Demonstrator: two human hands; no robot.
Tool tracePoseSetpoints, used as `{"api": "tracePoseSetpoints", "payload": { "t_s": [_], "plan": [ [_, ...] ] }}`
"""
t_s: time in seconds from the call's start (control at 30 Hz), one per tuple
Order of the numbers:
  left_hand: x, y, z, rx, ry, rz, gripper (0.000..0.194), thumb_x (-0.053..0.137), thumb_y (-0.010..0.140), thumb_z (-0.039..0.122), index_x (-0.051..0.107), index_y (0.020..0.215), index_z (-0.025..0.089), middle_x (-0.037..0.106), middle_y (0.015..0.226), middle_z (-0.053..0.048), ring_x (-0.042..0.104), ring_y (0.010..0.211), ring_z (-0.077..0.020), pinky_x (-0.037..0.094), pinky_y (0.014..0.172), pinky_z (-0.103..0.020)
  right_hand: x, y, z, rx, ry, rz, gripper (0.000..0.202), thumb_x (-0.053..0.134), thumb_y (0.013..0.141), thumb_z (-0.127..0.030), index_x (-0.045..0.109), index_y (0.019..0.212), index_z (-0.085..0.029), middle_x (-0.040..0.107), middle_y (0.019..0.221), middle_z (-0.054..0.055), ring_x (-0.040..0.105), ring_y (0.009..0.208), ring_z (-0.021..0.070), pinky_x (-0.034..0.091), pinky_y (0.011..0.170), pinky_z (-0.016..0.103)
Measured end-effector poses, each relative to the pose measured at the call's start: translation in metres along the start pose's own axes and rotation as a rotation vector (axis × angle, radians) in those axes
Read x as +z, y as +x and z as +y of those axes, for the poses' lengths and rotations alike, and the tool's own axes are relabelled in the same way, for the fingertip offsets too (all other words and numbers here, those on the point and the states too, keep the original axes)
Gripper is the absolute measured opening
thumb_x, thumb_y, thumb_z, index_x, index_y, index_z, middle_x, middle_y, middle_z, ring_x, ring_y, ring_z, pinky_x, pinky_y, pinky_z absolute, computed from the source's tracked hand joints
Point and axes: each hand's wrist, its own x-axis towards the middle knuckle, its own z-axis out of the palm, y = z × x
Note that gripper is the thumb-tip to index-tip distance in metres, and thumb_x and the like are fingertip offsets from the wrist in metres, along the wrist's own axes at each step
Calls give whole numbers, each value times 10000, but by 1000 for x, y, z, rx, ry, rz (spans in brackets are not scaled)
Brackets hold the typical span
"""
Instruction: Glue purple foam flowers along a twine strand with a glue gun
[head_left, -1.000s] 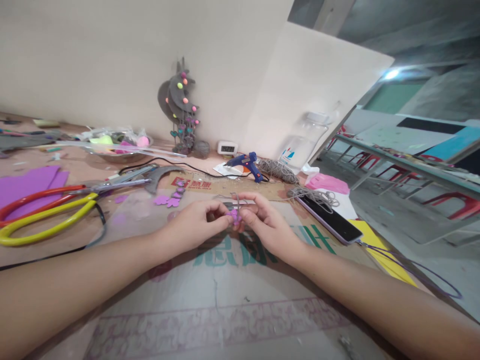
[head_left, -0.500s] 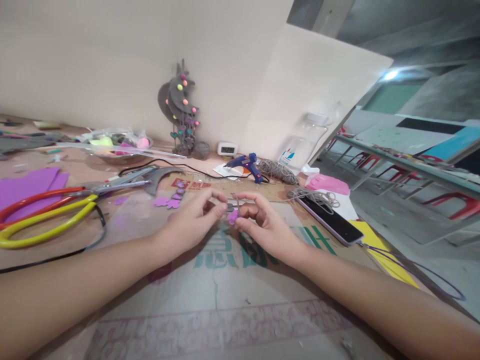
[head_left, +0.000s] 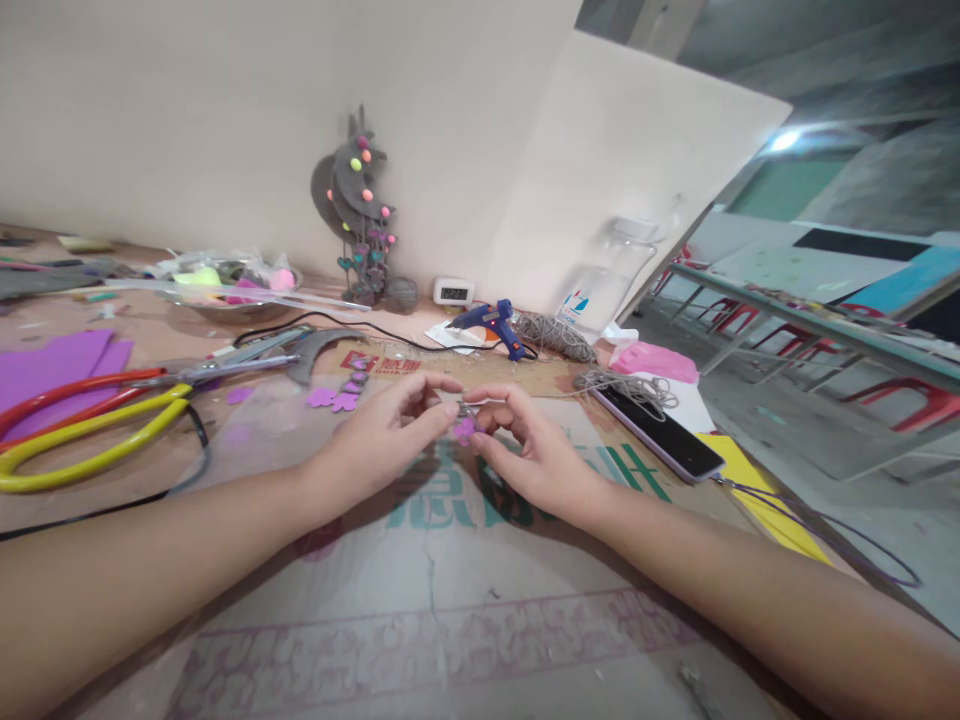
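Note:
Over the printed cardboard (head_left: 450,590), both hands meet at a small purple flower piece (head_left: 465,430). My right hand (head_left: 529,450) pinches the flower between thumb and fingers. My left hand (head_left: 397,425) has thumb and index pressed together at the flower's left edge, on a small grey bit too small to make out. More purple flower pieces (head_left: 334,399) lie just left of my left hand, beside a short column of grey and purple bits (head_left: 356,375).
Red-and-yellow-handled scissors (head_left: 97,455) and purple sheets (head_left: 56,375) lie left. Behind stand a blue glue gun (head_left: 495,322), a small clock (head_left: 453,291), a grey moon ornament (head_left: 356,200) and a bottle (head_left: 607,275). Grey cord (head_left: 637,390) rests on a phone (head_left: 664,435) at right.
The fingers have drawn slightly closer around the purple flower, and the upright grey strip at the right fingertips no longer shows. The view has shifted slightly.

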Motion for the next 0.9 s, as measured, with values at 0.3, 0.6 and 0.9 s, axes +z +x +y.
{"api": "tracePoseSetpoints", "payload": {
  "t_s": [0.3, 0.6, 0.9],
  "plan": [
    [0, 0, 0, 11, 173, 38, 217, 492, 832, 376, 567, 789, 177, 565, 716, 19, 498, 638, -110, 362, 577, -228, 1, -1, 1, -25, -59, 57, 317, 471, 859, -194, 387, 1162, -236, 561, 774, -8, 565, 727, 124, 449, 620, 248],
    [1, -2, -2, -59, 285, 18, 261, 457, 833, 422, 601, 940, 232, 481, 614, 36, 456, 562, -123, 316, 510, -231, 0, -1, 2, -51, -77, 59, 327, 469, 863, -188, 389, 1176, -235, 570, 793, -1, 568, 749, 128, 459, 681, 272],
    [2, -3, 6, -36, 237, -22, 236, 446, 836, 380, 547, 753, 183, 481, 613, 32, 441, 572, -115, 316, 519, -223, -1, -3, -1, -54, -95, 69, 291, 470, 868, -210, 413, 1154, -227, 564, 793, 5, 569, 746, 131, 461, 671, 272]
  ]
}}
